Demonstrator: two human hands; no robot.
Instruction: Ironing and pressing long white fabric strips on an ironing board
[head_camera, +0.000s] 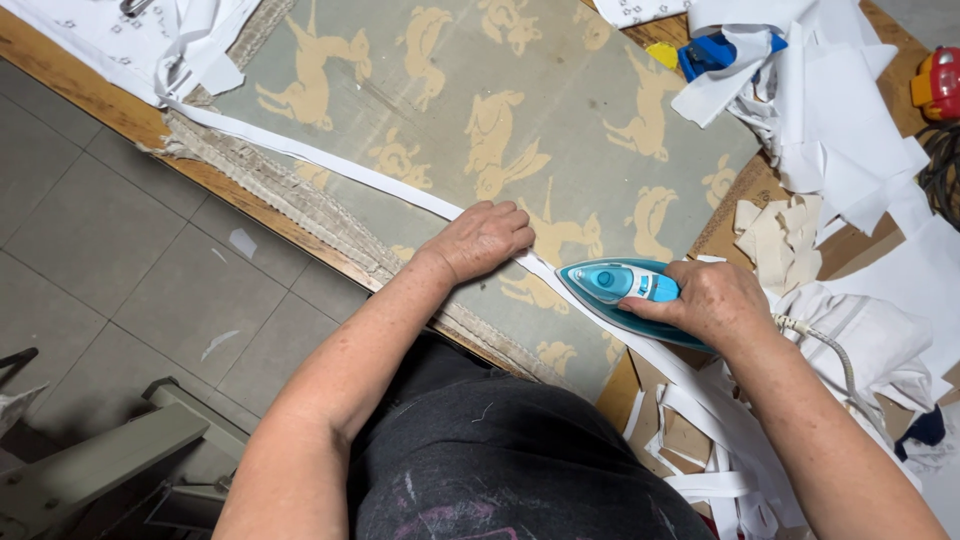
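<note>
A long white fabric strip (330, 162) runs diagonally across a grey-green cloth with tan deer figures (450, 110) that covers the table. My left hand (482, 238) lies knuckles up on the strip, its fingers curled and pressing it flat. Just to its right, my right hand (712, 300) grips the handle of a small blue steam iron (610, 285). The iron's tip points left along the strip, a short gap from my left fingers. Behind the iron the strip runs off the table edge toward my lap.
White fabric pieces (840, 130) pile up at the right, with cream scraps (775, 235) beside them. A blue and yellow object (705, 52) and a red and yellow one (938, 82) sit at the far edge. The iron's cord (835, 350) trails right. Grey floor tiles (110, 230) lie left.
</note>
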